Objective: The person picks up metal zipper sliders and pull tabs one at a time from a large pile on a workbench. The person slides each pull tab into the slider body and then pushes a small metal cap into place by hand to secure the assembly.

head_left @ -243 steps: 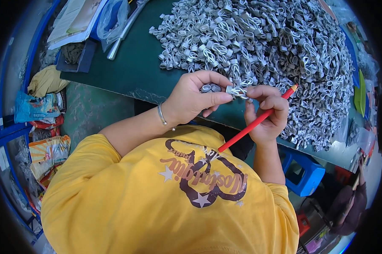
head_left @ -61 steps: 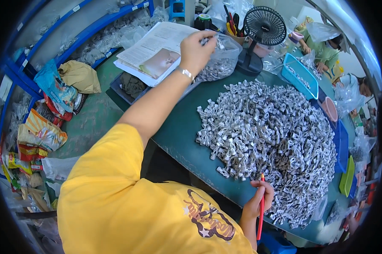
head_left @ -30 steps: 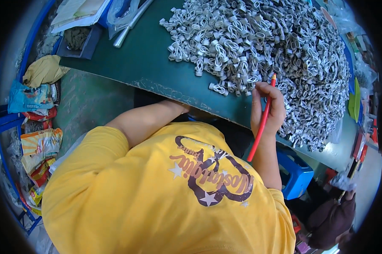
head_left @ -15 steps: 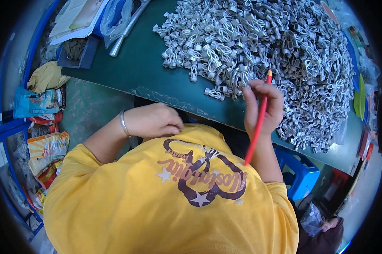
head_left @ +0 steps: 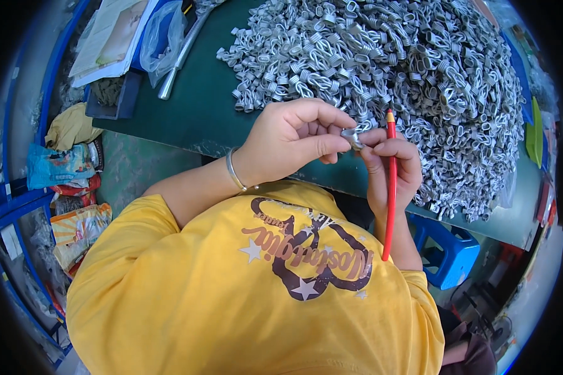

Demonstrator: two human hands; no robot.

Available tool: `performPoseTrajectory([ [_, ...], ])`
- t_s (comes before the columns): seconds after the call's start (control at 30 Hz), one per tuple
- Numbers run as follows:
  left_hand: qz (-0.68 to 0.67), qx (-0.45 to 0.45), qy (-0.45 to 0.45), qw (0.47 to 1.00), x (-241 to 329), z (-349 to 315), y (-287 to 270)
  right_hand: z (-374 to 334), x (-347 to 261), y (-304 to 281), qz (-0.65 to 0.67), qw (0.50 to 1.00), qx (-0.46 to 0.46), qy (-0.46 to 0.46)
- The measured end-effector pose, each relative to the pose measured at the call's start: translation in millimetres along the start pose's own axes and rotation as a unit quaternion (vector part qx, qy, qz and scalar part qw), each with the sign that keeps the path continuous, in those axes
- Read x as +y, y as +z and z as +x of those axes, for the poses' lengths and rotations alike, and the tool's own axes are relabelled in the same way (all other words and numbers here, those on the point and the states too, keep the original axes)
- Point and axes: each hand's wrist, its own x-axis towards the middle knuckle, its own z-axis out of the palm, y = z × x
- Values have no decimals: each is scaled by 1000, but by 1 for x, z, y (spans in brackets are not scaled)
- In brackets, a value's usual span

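Note:
My left hand [head_left: 297, 134], with a silver bangle [head_left: 236, 170] at its wrist, is closed, its thumb and forefinger at one side of a small silvery metal fitting [head_left: 352, 138]. From the other side my right hand [head_left: 397, 167] meets the same fitting with its fingertips. A red pencil [head_left: 391, 194] is held in that right hand, its tip pointing toward the pile and its long end reaching back over my yellow shirt [head_left: 231, 300]. Just beyond both hands spreads a big heap of similar looped metal fittings [head_left: 381, 56].
The heap covers much of the green table [head_left: 212, 81]. At the far left are papers [head_left: 109, 44], a dark tray [head_left: 114, 97], a plastic bag [head_left: 162, 47] and a metal rod [head_left: 181, 59]. A blue stool [head_left: 450, 253] stands below the right edge; another person's arm [head_left: 459, 353] shows at lower right.
My left hand has risen from near my shirt to meet my right hand at the fitting. The right hand has turned slightly, and the pencil stands more upright.

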Motion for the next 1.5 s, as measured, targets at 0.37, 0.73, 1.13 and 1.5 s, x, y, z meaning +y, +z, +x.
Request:
performPoseTrajectory([
  [0.37, 9, 37, -20, 999, 0, 1, 1, 6, -2, 3, 96, 988, 112, -51],
  [0.73, -339, 12, -323, 884, -8, 4, -7, 36, -25, 21, 8, 979, -89, -182],
  [1.13, -115, 43, -200, 972, -2, -3, -3, 47, 7, -5, -253, 952, 68, -157],
  [1.5, -39, 77, -69, 994, 4, 2, 2, 15, -16, 0, 226, 959, 66, 157],
])
